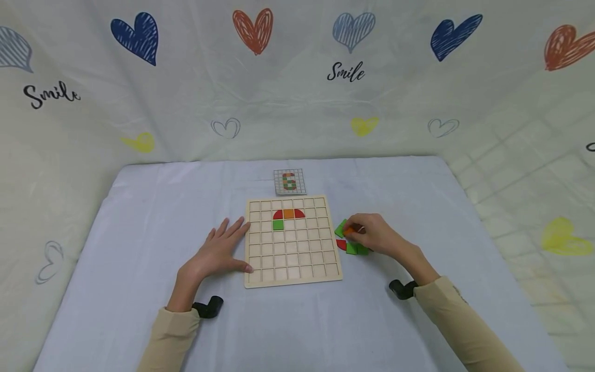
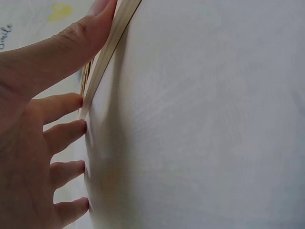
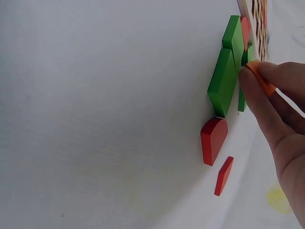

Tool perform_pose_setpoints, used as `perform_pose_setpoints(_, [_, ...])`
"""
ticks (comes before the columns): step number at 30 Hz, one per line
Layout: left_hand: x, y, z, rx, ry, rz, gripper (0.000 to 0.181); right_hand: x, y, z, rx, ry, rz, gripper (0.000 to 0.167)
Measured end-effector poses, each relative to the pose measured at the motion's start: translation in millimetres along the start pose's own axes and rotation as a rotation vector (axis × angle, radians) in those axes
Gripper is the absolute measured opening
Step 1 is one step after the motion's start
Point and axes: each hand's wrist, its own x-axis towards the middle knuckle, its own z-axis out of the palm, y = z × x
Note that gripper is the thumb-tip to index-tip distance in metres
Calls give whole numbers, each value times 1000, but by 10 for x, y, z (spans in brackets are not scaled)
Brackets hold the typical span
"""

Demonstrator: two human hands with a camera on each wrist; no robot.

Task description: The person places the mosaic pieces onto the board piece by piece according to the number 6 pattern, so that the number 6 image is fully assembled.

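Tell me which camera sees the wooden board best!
The head view: it looks down on nearly the whole board, with the left hand covering only bits of its edge. The left wrist view shows mostly its thin side; the right wrist view, only a narrow strip.

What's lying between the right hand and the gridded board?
Head view: a green tile and a red piece lie between the right hand and the gridded board.

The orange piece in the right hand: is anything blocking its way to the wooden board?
Nothing tall shows. Only a low green piece and red piece lie by the right edge of the board; lifted over them, the orange piece should pass freely.
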Motion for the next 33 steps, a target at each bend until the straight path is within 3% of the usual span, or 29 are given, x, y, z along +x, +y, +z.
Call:
perform_pose_setpoints(9, [-2,-3,-1,8,0,0,116,17,-33,35,135,-15,84,25])
perform_pose_setpoints(16, [1,-19,12,11,6,6,116,56,-95,92,176,-36,114,32])
perform_pose_setpoints(33, [-7,-38,15,-3,3,9,115,191,-270,176,148,-10,33,32])
